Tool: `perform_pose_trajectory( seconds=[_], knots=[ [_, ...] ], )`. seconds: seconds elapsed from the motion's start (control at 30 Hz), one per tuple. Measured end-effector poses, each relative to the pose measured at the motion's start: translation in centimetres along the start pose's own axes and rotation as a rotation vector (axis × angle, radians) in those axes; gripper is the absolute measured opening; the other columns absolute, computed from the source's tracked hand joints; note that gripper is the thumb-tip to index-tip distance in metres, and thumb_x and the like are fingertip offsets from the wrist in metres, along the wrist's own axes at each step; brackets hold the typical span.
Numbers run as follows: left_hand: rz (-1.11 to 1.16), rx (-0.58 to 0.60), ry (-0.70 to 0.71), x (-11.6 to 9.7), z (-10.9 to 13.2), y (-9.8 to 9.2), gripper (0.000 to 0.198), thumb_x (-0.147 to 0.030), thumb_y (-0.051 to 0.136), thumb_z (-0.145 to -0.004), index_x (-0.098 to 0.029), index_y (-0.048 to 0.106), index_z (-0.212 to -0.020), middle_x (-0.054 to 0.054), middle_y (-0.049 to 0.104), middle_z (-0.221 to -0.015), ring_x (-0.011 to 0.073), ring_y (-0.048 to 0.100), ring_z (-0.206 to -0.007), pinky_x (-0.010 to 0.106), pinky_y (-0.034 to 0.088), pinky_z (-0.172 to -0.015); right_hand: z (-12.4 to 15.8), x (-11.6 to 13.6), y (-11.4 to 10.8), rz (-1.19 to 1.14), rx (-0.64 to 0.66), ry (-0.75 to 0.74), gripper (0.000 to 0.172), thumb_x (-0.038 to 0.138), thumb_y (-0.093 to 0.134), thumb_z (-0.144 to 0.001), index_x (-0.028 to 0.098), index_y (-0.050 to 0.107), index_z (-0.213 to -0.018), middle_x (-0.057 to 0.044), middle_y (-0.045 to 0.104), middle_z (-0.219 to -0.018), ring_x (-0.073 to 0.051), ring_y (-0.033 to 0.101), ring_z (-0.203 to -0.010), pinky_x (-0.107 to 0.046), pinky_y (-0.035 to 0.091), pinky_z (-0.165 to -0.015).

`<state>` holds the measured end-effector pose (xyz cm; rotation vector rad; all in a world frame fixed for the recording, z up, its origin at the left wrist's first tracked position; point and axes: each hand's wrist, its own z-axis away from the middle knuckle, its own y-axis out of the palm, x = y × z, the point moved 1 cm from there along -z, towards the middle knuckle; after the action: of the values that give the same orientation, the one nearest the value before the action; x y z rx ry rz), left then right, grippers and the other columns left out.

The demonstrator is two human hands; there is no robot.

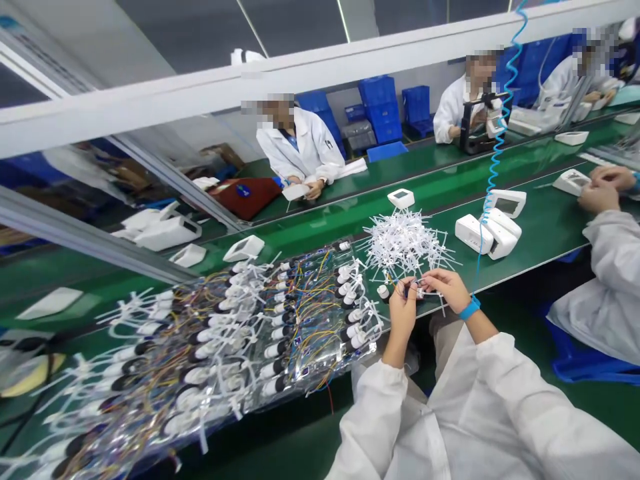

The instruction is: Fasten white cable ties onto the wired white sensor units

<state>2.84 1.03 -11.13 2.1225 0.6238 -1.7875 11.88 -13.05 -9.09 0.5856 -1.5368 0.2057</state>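
Note:
My left hand [404, 303] and my right hand [447, 288] are close together at the bench's front edge, fingers pinched. Between them is a small dark-and-white part [420, 291], mostly covered by the fingers, with thin white tubing near it. Just beyond my hands lies a heap of thin white tubing pieces [403, 241]. A small white-capped cylinder [383, 291] stands beside my left hand. Further left, clear plastic trays [320, 347] hold rows of white-and-black cylinders with yellow and red wires, many with white tubing attached.
White device housings [487, 233] are grouped to the right, and another housing [401, 198] sits behind the heap. A coiled blue air hose [496, 153] hangs down to the right of my hands. A co-worker's hands [607, 187] hold a housing at far right. Other people work across the green line.

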Motion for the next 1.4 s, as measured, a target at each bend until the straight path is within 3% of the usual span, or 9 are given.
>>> perform_pose_trajectory(
  seconds=[0.2, 0.53, 0.8, 1.0, 1.27, 1.4],
  knots=[
    [-0.016, 0.031, 0.028, -0.3, 0.2, 0.0, 0.041, -0.056, 0.067, -0.104, -0.019, 0.074, -0.119, 0.01, 0.079, -0.113, 0.0241, 0.076, -0.099, 0.035, 0.065, -0.079, -0.2, -0.4, -0.3, 0.069, -0.044, 0.003, 0.046, 0.058, 0.097, -0.069, 0.017, 0.087, -0.088, -0.007, 0.083, -0.075, -0.02, 0.075, -0.064, -0.034, 0.065, -0.067],
    [-0.082, 0.002, 0.058, -0.4, 0.3, 0.3, 0.035, -0.051, 0.064, -0.106, -0.019, 0.075, -0.116, 0.01, 0.08, -0.109, 0.0232, 0.076, -0.096, 0.036, 0.063, -0.088, -0.3, -0.5, -0.3, 0.133, -0.032, -0.014, 0.044, 0.059, 0.095, -0.072, 0.018, 0.088, -0.089, -0.007, 0.084, -0.081, -0.022, 0.076, -0.07, -0.038, 0.067, -0.074],
    [-0.049, 0.018, 0.016, -0.3, 0.0, 0.1, 0.035, -0.051, 0.064, -0.105, -0.019, 0.075, -0.113, 0.009, 0.08, -0.105, 0.0225, 0.074, -0.091, 0.034, 0.062, -0.081, -0.3, -0.9, -0.2, 0.268, -0.015, -0.054, 0.033, 0.052, 0.089, -0.08, 0.02, 0.089, -0.09, -0.007, 0.086, -0.085, -0.026, 0.078, -0.079, -0.039, 0.065, -0.08],
    [0.019, 0.018, 0.005, -0.7, 0.3, 0.1, 0.036, -0.05, 0.069, -0.103, -0.019, 0.077, -0.119, 0.01, 0.08, -0.115, 0.0243, 0.075, -0.102, 0.038, 0.063, -0.092, -0.4, -0.6, -0.3, 0.17, 0.012, -0.025, 0.043, 0.06, 0.091, -0.077, 0.019, 0.086, -0.089, -0.006, 0.083, -0.083, -0.023, 0.075, -0.074, -0.038, 0.064, -0.078],
    [0.126, -0.032, -0.028, -2.0, 1.0, 0.1, 0.037, -0.047, 0.074, -0.101, -0.021, 0.078, -0.126, 0.011, 0.079, -0.126, 0.0256, 0.075, -0.108, 0.037, 0.066, -0.085, -0.2, -0.4, -0.7, 0.085, 0.013, -0.004, 0.045, 0.062, 0.093, -0.077, 0.021, 0.083, -0.089, -0.006, 0.081, -0.087, -0.024, 0.076, -0.081, -0.039, 0.065, -0.084],
    [0.092, -0.029, -0.001, -2.4, 1.1, 0.1, 0.03, -0.043, 0.075, -0.1, -0.021, 0.08, -0.119, 0.01, 0.08, -0.121, 0.0253, 0.075, -0.111, 0.04, 0.063, -0.099, 0.0, -0.4, -1.0, 0.164, 0.074, -0.034, 0.044, 0.062, 0.091, -0.081, 0.02, 0.084, -0.093, -0.007, 0.083, -0.092, -0.025, 0.077, -0.087, -0.041, 0.065, -0.089]
  ],
)
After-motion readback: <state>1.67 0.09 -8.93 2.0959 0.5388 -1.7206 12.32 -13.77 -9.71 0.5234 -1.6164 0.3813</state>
